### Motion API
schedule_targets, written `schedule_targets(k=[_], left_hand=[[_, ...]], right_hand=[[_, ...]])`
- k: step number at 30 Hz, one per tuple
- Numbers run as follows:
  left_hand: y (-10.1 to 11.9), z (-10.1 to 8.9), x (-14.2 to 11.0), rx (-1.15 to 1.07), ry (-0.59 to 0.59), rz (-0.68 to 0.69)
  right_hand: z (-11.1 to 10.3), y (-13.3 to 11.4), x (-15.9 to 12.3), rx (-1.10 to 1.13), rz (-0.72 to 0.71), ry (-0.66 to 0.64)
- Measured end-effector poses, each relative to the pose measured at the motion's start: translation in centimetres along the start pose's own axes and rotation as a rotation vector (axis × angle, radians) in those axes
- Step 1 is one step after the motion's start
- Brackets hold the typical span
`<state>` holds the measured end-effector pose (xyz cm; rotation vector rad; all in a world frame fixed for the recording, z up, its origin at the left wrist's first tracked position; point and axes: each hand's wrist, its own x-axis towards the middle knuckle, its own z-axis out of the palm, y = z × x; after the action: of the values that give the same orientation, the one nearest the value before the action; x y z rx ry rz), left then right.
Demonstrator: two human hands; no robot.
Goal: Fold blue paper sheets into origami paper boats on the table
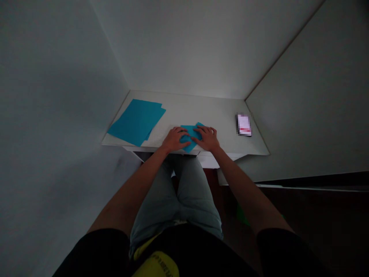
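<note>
Pressing on folded blue paper

Tight corner, three plain surfaces around a white desk. Left wall: pale grey, soft darker patches low down. Back wall: lighter grey, meets left one at a faint straight corner line. Right wall or panel: grey, thin dark brown seam where it meets the back. Desk sits against the back wall, spans corner to corner; white front piece visible below the top. Floor: very dark, reddish brown, lower right; green object down there, too dim to identify. Light is dim and diffuse.
</note>
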<state>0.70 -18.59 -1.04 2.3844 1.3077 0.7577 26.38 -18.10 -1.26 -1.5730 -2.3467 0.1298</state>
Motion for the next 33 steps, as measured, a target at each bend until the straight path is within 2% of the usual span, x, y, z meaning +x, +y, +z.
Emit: schedule_targets(k=[5, 12, 17, 19, 21, 26, 30, 33], left_hand=[[0.2, -0.2, 0.0, 0.103, -0.034, -0.116], [0.4, -0.7, 0.2, 0.165, 0.126, -0.435], [0.4, -0.7, 0.5, 0.159, 0.122, -0.471], [0.4, -0.9, 0.3, 0.145, 0.14, -0.451], [0.4, -1.0, 0.0, 0.149, 0.12, -0.372], [0.2, -1.5, -1.5, 0.217, -0.109, -0.11], [0.1, -2.1, -3.3, 0.241, -0.203, -0.019], [0.3, -2.5, -5.2, 0.231, -0.221, 0.008]], right_hand=[[0.5, 0.2, 0.0, 0.003, 0.118, 0.084], [1.2, 1.4, 0.4, 0.105, 0.076, 0.153], [1.4, 1.6, 0.4, 0.11, 0.071, 0.165], [1.4, 1.6, 0.4, 0.106, 0.072, 0.161], [1.3, 1.5, 0.3, 0.097, 0.075, 0.146], [0.9, 1.3, 0.2, 0.087, 0.056, 0.119], [0.5, 1.1, -0.2, 0.131, -0.04, 0.068], [0.0, 1.3, -1.6, 0.152, -0.145, 0.019]])
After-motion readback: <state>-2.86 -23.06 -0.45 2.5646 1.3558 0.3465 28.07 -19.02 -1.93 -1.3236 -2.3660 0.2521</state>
